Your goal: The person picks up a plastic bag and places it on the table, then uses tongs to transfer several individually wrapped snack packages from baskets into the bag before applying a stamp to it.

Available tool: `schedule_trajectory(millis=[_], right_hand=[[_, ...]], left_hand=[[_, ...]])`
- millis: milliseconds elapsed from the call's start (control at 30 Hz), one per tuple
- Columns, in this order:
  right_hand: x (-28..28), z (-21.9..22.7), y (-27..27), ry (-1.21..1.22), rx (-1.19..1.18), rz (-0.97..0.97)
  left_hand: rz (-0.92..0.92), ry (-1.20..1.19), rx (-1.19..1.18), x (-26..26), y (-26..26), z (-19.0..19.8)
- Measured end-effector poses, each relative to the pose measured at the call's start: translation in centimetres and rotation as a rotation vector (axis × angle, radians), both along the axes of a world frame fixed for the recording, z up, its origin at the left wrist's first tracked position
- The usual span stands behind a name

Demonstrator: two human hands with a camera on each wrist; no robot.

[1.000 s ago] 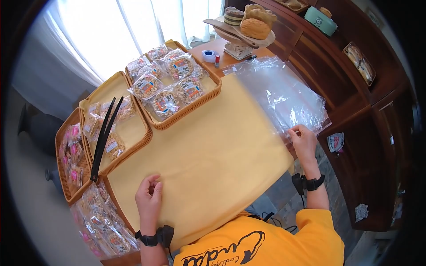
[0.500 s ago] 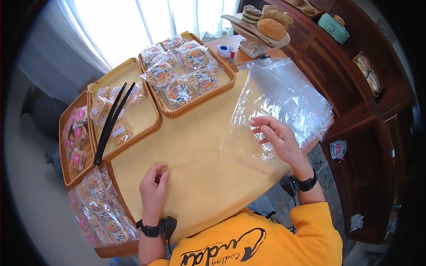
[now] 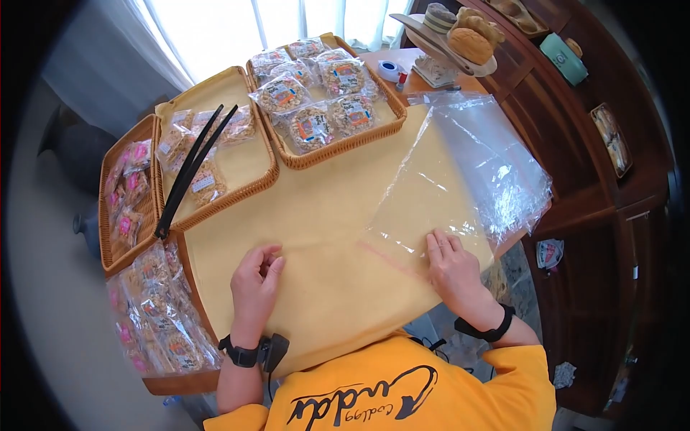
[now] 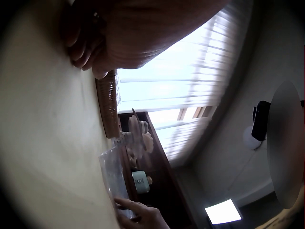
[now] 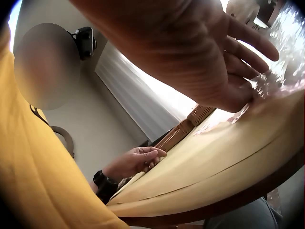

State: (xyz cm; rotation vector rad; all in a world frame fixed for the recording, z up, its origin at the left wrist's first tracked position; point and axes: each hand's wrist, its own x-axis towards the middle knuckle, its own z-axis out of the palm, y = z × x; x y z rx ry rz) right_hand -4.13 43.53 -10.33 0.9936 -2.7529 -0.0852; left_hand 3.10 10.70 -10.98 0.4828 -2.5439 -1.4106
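My right hand (image 3: 458, 276) rests on the near edge of a clear plastic bag (image 3: 424, 194), its fingers extended and pressing down on the film. In the right wrist view the fingers (image 5: 245, 59) of that hand reach over the shiny film. The bag lies flat on a yellow cloth (image 3: 316, 237) and overlaps a stack of clear bags (image 3: 496, 158) at the right. My left hand (image 3: 255, 284) holds nothing; it rests on the cloth at the near left with fingers loosely curled.
At the back, a wicker tray (image 3: 287, 159) bears packaged round snacks (image 3: 314, 127). Left of it, another wicker tray (image 3: 244, 201) has black tongs (image 3: 192, 172) lying across it. Pink-labelled packets (image 3: 128, 226) fill a third. Tape (image 3: 389, 70) and a bread stand (image 3: 435, 70) are behind.
One bag has slid left, partly off the stack onto the cloth. My right hand has come from the stack's edge, lifted, then settled on this bag's near edge. My left hand stays put.
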Motion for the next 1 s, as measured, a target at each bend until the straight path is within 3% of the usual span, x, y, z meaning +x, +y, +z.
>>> schedule_trajectory(millis=[67, 133, 233, 367, 433, 467, 533, 700, 767, 833, 867, 1000], right_hand=[[-0.5, 0.2, -0.2, 0.062, 0.010, 0.008], [-1.0, 1.3, -0.4, -0.130, -0.045, -0.049], [-2.8, 1.8, -0.5, -0.238, -0.121, 0.029], [-3.9, 3.4, -6.4, -0.318, -0.269, 0.142], [-4.3, 2.7, -9.5, -0.284, -0.329, 0.251], [-4.2, 2.6, -10.8, -0.283, -0.334, 0.263], [-4.1, 2.4, -13.0, -0.289, -0.362, 0.211], [-5.1, 1.5, -13.9, -0.287, -0.418, 0.288], [-5.4, 1.0, -13.5, -0.414, -0.475, 0.335], [-5.5, 0.5, -13.4, -0.450, -0.501, 0.348], [-5.6, 0.3, -13.4, -0.484, -0.525, 0.346], [-5.7, -0.3, -13.2, -0.477, -0.503, 0.359]], left_hand=[[0.009, 0.006, -0.006, 0.0, -0.1, 0.0], [0.007, 0.003, -0.012, 0.1, 0.0, 0.1], [0.005, 0.028, 0.004, 0.2, 0.0, -0.1], [0.035, 0.056, 0.137, 0.2, 0.8, 1.6], [-0.161, 0.299, -0.357, 0.2, 1.3, 2.8], [-0.152, 0.299, -0.365, 0.2, 1.7, 3.2], [-0.404, 0.318, -0.519, 0.2, 2.2, 3.7], [-0.464, 0.056, -0.597, 1.6, 1.9, 3.3], [-0.528, -0.094, -0.360, 1.8, 0.7, 5.5], [-0.400, -0.181, -0.443, 0.2, -1.6, 8.4], [-0.294, -0.091, -0.509, -0.9, -3.2, 8.8], [0.134, 0.025, -0.838, -6.7, -11.1, 7.6]])
